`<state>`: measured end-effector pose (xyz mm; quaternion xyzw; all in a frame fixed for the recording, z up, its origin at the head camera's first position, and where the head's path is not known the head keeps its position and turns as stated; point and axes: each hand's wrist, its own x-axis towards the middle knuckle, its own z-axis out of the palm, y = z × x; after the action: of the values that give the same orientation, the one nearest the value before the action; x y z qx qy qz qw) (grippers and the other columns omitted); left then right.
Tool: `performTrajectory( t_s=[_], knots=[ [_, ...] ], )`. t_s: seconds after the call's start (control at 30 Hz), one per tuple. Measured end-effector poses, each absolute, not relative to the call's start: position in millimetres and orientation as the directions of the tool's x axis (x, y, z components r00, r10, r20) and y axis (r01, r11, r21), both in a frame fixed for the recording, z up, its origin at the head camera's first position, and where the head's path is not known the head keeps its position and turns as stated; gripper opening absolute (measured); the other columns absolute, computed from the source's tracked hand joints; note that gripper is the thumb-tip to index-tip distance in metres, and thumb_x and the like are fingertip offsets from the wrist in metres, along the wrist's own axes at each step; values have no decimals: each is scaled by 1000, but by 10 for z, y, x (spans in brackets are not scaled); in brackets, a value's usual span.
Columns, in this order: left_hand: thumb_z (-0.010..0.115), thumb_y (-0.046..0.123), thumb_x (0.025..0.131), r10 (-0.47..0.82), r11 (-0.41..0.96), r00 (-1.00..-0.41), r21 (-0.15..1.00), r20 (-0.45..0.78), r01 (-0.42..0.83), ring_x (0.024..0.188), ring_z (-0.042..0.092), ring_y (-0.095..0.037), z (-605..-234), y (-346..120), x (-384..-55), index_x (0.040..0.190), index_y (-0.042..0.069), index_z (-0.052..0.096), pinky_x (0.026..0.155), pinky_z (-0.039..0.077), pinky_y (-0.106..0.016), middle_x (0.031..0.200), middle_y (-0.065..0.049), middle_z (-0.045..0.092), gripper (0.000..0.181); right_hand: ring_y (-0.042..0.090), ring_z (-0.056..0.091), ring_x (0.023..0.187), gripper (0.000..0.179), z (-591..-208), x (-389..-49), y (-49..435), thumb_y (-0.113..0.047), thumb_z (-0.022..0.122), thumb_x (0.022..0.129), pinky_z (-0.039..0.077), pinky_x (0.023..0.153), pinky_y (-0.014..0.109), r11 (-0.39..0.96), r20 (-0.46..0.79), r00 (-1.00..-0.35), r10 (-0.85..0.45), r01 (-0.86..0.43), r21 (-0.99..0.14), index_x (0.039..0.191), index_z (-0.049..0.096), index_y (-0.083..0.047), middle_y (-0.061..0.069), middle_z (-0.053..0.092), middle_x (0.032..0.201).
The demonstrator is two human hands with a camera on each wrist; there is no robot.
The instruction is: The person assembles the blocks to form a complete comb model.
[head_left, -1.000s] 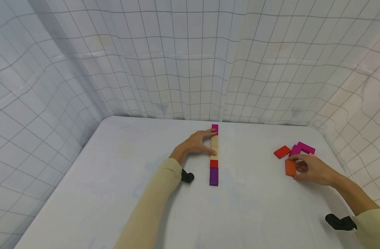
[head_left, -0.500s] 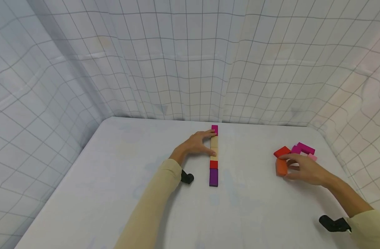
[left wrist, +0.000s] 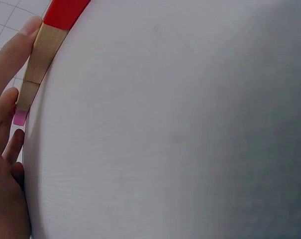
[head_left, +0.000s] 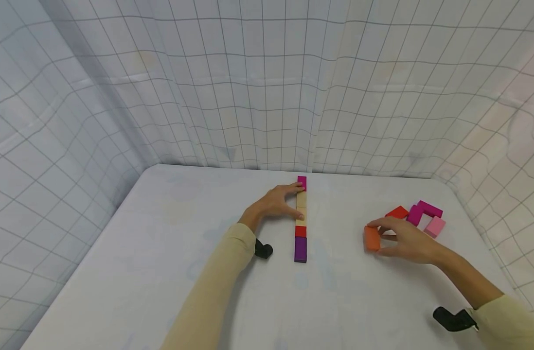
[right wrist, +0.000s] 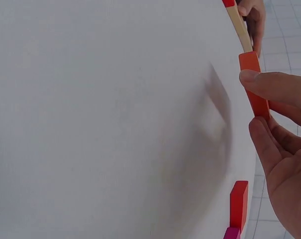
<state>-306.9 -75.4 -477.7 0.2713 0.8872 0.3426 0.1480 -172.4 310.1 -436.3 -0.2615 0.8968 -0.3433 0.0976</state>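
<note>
A straight row of blocks runs away from me on the table: a purple block (head_left: pixel 300 249) nearest, then a red block (head_left: pixel 300 231), two plain wooden blocks (head_left: pixel 301 199) and a magenta block (head_left: pixel 302 179) at the far end. My left hand (head_left: pixel 273 201) lies at the row's left side with spread fingers. Its thumb touches a wooden block (left wrist: pixel 45 52), and its fingertips reach the magenta one. Right of the row, my right hand (head_left: pixel 409 240) pinches an orange block (head_left: pixel 372 238) between thumb and fingers. In the right wrist view this orange block is held above its shadow.
Behind the right hand lie a red block (head_left: pixel 397 212), two magenta blocks (head_left: pixel 430 208) and a pink block (head_left: pixel 435 226). White gridded curtains (head_left: pixel 249 97) enclose the white table (head_left: pixel 170 253) at the back and sides. Black wrist-mounted devices (head_left: pixel 453 319) stick out from both sleeves.
My right hand has moved left with the orange block, away from the loose blocks, uncovering the pink one. The left hand and the row have stayed in place.
</note>
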Motion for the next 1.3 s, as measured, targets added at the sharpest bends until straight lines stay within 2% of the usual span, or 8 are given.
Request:
performTrajectory(
  t_s=[0.5, 0.77, 1.0, 1.13, 1.3],
  knots=[
    [87, 47, 81, 593, 614, -802, 684, -71, 393, 155, 18, -18, -4732, -761, -3053, 160, 26, 42, 124, 17, -47, 168, 8, 26, 93, 29, 59, 116, 61, -4431, -1622, 2603, -10, 88, 82, 57, 93, 41, 617, -4, -824, -566, -421, -665, 136, 61, -7, 6, 60, 131],
    [87, 48, 81, 590, 614, -804, 689, -77, 385, 155, 18, -18, -4752, -757, -3056, 160, 26, 42, 124, 17, -48, 168, 8, 26, 94, 26, 61, 116, 61, -4471, -1528, 2292, -20, 89, 84, 57, 94, 40, 607, -34, -806, -591, -416, -677, 137, 61, -9, 4, 60, 131],
    [87, 48, 80, 586, 614, -807, 688, -70, 386, 155, 19, -18, -4756, -739, -3057, 159, 26, 44, 123, 18, -49, 168, 8, 28, 93, 24, 62, 116, 60, -4452, -1397, 2060, -19, 88, 85, 56, 96, 37, 544, -45, -740, -671, -449, -709, 136, 60, -5, 3, 59, 132],
    [87, 48, 80, 578, 619, -813, 689, -73, 378, 154, 20, -18, -4747, -737, -3042, 159, 26, 44, 123, 19, -48, 167, 9, 29, 92, 18, 61, 115, 58, -4441, -1317, 1920, -22, 88, 85, 55, 96, 31, 528, -71, -710, -701, -449, -721, 135, 61, -8, -2, 58, 130],
    [88, 47, 79, 573, 614, -817, 696, -67, 373, 154, 21, -18, -4734, -747, -3036, 158, 25, 46, 123, 20, -48, 167, 8, 31, 92, 12, 62, 109, 58, -4486, -1253, 1761, -25, 90, 84, 55, 94, 27, 496, -41, -682, -730, -487, -719, 133, 64, -8, -5, 55, 125]
  ],
)
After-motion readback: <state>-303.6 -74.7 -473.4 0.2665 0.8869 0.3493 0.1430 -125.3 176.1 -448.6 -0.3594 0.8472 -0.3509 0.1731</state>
